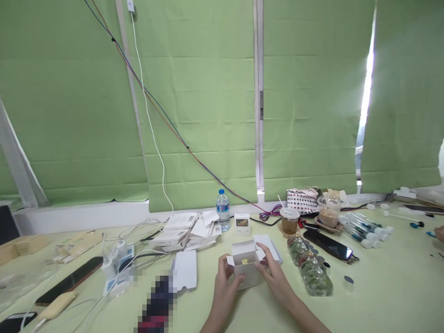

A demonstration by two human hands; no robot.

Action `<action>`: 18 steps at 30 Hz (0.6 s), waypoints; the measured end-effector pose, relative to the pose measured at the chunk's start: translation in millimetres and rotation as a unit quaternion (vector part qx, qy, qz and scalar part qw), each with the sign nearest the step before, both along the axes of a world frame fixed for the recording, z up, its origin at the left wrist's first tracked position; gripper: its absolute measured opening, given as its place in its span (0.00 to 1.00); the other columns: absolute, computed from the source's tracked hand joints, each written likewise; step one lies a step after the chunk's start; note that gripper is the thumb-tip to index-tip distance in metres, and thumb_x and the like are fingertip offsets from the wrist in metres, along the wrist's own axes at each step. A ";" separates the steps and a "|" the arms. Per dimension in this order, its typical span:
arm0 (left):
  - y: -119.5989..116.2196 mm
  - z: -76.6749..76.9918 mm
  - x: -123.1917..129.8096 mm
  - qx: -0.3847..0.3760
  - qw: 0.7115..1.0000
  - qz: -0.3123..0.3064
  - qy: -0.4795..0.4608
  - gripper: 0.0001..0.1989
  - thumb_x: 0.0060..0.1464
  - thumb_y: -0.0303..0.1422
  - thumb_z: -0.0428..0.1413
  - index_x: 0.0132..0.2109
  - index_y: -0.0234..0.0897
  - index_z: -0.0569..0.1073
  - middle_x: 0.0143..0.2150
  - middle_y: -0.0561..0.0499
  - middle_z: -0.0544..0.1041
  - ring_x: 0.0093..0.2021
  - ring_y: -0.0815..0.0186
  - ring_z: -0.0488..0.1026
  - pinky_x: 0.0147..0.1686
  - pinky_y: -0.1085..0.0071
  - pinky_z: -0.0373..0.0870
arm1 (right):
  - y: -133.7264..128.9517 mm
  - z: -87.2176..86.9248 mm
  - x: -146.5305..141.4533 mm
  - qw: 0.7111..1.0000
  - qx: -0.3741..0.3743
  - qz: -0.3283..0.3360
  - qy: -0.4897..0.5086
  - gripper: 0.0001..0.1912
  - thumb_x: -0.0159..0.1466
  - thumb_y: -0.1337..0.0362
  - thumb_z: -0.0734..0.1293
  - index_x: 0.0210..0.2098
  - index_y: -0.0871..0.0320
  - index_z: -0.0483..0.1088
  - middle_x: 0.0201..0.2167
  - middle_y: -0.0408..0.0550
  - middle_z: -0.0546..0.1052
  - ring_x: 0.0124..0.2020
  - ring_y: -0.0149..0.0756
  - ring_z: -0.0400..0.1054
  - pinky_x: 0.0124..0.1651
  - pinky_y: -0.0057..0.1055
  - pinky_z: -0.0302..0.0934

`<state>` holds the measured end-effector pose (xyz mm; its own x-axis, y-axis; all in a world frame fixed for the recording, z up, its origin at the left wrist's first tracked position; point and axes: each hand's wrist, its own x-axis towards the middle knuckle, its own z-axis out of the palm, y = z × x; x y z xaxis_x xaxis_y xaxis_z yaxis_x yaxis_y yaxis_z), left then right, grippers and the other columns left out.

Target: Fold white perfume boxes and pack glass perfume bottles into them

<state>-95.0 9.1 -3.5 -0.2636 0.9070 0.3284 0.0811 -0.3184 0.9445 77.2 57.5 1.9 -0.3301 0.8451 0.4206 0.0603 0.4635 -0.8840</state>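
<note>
The left hand [227, 280] reaches up from the bottom edge, its thumb on the near face of one open white box [249, 279] and its fingers curled round the left side, clamped on the cardboard. That box is at the middle of the table's near part, flaps up, with one yellow item [244, 262] inside; whether its base touches the table, I cannot tell. The right hand [274, 273], its forearm slanting in from the lower right, grips the box's right side, index finger and thumb spread apart along it.

Counting from the left: two dark phones [69, 281], one pale yellow device [58, 305], one flat white carton [185, 270], one water bottle [222, 212], one small box with a picture [242, 225], a row of overlapping wrapped packs [312, 275] too crowded to count, two plastic cups [289, 224], and one co-worker's hand [440, 233], partly cut off, its fingers unclear.
</note>
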 end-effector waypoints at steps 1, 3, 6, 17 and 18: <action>1.0 0.5 -0.6 -0.003 1.000 -0.011 0.001 0.22 0.45 0.31 0.60 0.48 0.42 0.62 0.34 0.54 0.77 0.38 0.60 0.75 0.39 0.68 0.70 | 1.3 -2.1 -1.8 0.999 -0.017 0.025 0.021 0.27 0.66 0.51 0.59 0.61 0.54 0.53 0.46 0.50 0.74 0.45 0.42 0.70 0.49 0.37 0.64; 2.8 1.2 -2.2 -0.024 0.999 -0.036 0.013 0.19 0.45 0.32 0.60 0.46 0.39 0.66 0.39 0.50 0.78 0.40 0.58 0.75 0.40 0.66 0.70 | 4.8 -7.0 -5.6 0.995 -0.038 0.069 0.066 0.28 0.65 0.52 0.60 0.60 0.54 0.53 0.43 0.49 0.76 0.45 0.43 0.71 0.49 0.38 0.64; 4.0 -0.5 -5.9 -0.067 0.992 -0.066 0.086 0.18 0.43 0.29 0.59 0.44 0.37 0.70 0.41 0.48 0.79 0.41 0.56 0.74 0.41 0.65 0.69 | 11.1 -15.3 -9.7 0.988 -0.061 0.101 0.101 0.28 0.62 0.55 0.63 0.59 0.54 0.54 0.45 0.50 0.75 0.46 0.43 0.71 0.50 0.40 0.63; 3.3 -14.2 -13.8 -0.070 0.971 -0.030 0.228 0.13 0.39 0.24 0.57 0.37 0.39 0.72 0.39 0.47 0.78 0.42 0.52 0.72 0.43 0.62 0.65 | 10.4 -26.2 -5.1 0.993 -0.094 0.076 -0.012 0.18 0.49 0.69 0.69 0.41 0.61 0.72 0.42 0.50 0.79 0.47 0.50 0.70 0.51 0.44 0.62; 2.9 -12.8 -13.6 -0.070 0.971 -0.032 0.226 0.14 0.39 0.24 0.57 0.38 0.39 0.72 0.39 0.47 0.78 0.42 0.53 0.72 0.43 0.62 0.66 | 8.8 -25.3 -5.3 0.993 -0.091 0.077 -0.011 0.17 0.50 0.69 0.68 0.40 0.61 0.72 0.41 0.50 0.79 0.47 0.50 0.70 0.51 0.43 0.62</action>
